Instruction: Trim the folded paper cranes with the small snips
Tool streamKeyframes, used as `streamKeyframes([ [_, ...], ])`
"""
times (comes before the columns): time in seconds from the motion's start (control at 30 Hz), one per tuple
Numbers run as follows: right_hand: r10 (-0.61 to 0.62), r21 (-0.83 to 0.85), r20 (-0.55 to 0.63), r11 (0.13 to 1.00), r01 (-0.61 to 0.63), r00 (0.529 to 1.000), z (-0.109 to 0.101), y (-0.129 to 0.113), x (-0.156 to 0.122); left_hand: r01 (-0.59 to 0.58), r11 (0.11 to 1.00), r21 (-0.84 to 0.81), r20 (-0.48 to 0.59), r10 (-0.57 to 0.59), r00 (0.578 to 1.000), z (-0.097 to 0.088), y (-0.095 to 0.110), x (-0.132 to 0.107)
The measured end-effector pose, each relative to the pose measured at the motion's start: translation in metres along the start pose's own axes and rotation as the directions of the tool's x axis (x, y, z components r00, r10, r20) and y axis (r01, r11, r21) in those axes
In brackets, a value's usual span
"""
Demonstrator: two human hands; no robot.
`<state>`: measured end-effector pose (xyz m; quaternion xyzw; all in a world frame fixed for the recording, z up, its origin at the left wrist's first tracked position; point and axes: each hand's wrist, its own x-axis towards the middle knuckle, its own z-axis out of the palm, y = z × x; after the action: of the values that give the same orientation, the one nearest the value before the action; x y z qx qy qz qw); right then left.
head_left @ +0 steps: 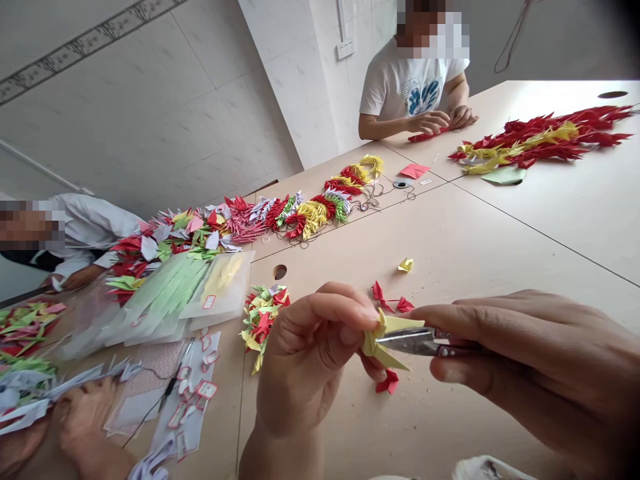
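Note:
My left hand [310,353] pinches a folded yellow paper crane [387,340] between thumb and forefinger, just above the tabletop. My right hand [540,363] grips small metal snips [417,341], whose blades meet the yellow crane. A few small red cranes [387,381] lie on the wooden table [450,253] just below and behind the hands. One small yellow crane [405,265] lies farther back.
A small heap of mixed cranes [261,320] lies left of my hands. Long strings of coloured cranes [280,217] cross the table; a red and yellow string [545,139] lies at the right. Clear plastic bags [175,293] and tags lie left. Three other people work nearby.

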<state>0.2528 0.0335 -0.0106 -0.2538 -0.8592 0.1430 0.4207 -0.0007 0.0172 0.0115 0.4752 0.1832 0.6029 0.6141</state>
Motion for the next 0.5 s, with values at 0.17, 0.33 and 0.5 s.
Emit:
streamKeyframes([
  [0.17, -0.004, 0.018, 0.011, 1.0, 0.004, 1.0, -0.0001, -0.001, 0.002, -0.019, 0.999, 0.037, -0.022, 0.02, 1.0, 0.0011, 0.0003, -0.0003],
  [0.33, 0.03, 0.062, 0.023, 0.998, -0.031, 0.999, 0.0015, 0.0009, 0.0026, -0.018, 0.998, 0.057, -0.013, 0.019, 1.0, 0.0014, 0.0012, 0.0006],
  [0.5, 0.028, 0.086, 0.005, 0.996, -0.028, 1.0, 0.0023, 0.0009, 0.0034, -0.031, 0.997, 0.072, -0.005, 0.032, 0.999, 0.0026, 0.001, 0.0012],
])
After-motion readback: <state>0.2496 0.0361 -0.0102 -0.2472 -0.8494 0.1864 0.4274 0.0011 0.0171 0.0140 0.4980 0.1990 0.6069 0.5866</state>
